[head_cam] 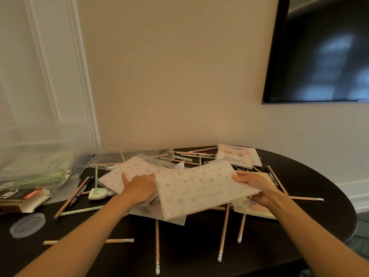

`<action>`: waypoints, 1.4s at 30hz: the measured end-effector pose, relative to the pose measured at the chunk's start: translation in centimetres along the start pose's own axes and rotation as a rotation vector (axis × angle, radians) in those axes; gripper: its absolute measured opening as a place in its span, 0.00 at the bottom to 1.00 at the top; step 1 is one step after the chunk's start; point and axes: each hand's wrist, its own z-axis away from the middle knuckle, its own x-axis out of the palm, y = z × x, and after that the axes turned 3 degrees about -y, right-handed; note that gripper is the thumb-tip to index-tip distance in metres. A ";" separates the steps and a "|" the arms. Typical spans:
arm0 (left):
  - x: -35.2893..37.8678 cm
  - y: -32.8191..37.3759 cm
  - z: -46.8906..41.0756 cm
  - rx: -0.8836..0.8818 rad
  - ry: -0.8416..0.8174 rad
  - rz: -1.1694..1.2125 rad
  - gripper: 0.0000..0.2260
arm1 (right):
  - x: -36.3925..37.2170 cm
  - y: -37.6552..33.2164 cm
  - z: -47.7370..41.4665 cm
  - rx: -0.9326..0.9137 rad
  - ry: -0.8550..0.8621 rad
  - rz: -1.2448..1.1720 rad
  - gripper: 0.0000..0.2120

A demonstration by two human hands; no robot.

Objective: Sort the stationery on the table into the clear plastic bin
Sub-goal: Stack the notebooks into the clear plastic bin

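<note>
Overall: dark oval surface (199, 256) against a pale wall, strewn with stationery.
Right hand (253, 186): grips the right edge of a spiral notebook (199, 188), thumb on top, fingers curled beneath.
Notebook position: centre of the pile, raised and tilted, spiral along its far edge, patterned cover up.
Left hand (139, 188): palm down, thumb spread, over a second notebook (127, 170). Its fingertips are hidden at the held notebook's left edge, so whether they grip it cannot be told.
Second notebook: same pattern, flat in the pile, partly under the held one.
Third notebook (239, 156): illustrated cover, at the back right, apart from both hands.
Bin (40, 140): clear plastic, blurred, at the far left, well apart from the held notebook. Green packs show through its wall.
Pencils (223, 232): scattered singly, several fanning out from under the pile toward the near edge.
Pen (79, 193): black, left of the pile, beside a pencil.
Correction tape (97, 193): white and green, just left of the left hand.
Lid (28, 224): round, clear, flat at the near left.
Box (24, 202): torn cardboard, in front of the bin.
Screen (323, 52): dark, wall-mounted, upper right.
</note>
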 end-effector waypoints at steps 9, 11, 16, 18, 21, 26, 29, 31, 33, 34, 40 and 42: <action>-1.7 -0.1 0.2 -0.003 0.093 0.166 0.13 | 0.6 0.2 0.7 -0.057 0.098 0.003 0.07; -1.9 0.3 0.6 -0.039 0.058 0.115 0.12 | 1.1 0.9 0.2 -0.108 0.146 -0.040 0.07; -1.7 0.9 2.2 -0.083 -0.189 -0.061 0.15 | 3.3 3.3 -0.1 -0.290 0.285 0.026 0.09; -1.6 1.2 2.8 -0.078 -0.196 -0.122 0.12 | 4.4 4.5 0.0 -0.329 0.363 0.023 0.10; -1.8 1.7 3.8 -0.051 -0.109 -0.217 0.09 | 6.7 5.8 0.2 -0.369 0.450 0.013 0.11; -1.6 1.8 5.0 -0.039 -0.015 -0.306 0.13 | 12.1 6.8 0.0 -0.339 0.281 0.151 0.08; -1.3 1.7 5.3 -0.006 -0.024 -0.315 0.14 | 14.4 6.5 -1.1 -0.117 0.098 0.106 0.15; -1.2 1.3 5.2 -0.002 -0.023 -0.283 0.13 | 14.7 6.1 -1.3 0.018 0.034 -0.009 0.20; -1.2 1.1 4.8 -0.016 0.002 -0.187 0.13 | 13.8 6.2 -1.9 0.100 -0.003 -0.108 0.23; -1.3 1.2 4.5 -0.024 0.023 -0.131 0.13 | 13.4 6.2 -1.9 0.119 -0.020 -0.124 0.23; -1.0 2.6 1.2 -0.011 0.243 0.113 0.15 | 13.8 5.9 -3.5 -0.007 -0.069 0.007 0.14; -0.9 2.6 0.3 0.020 0.335 0.188 0.13 | 14.5 5.5 -4.2 -0.040 -0.078 -0.006 0.15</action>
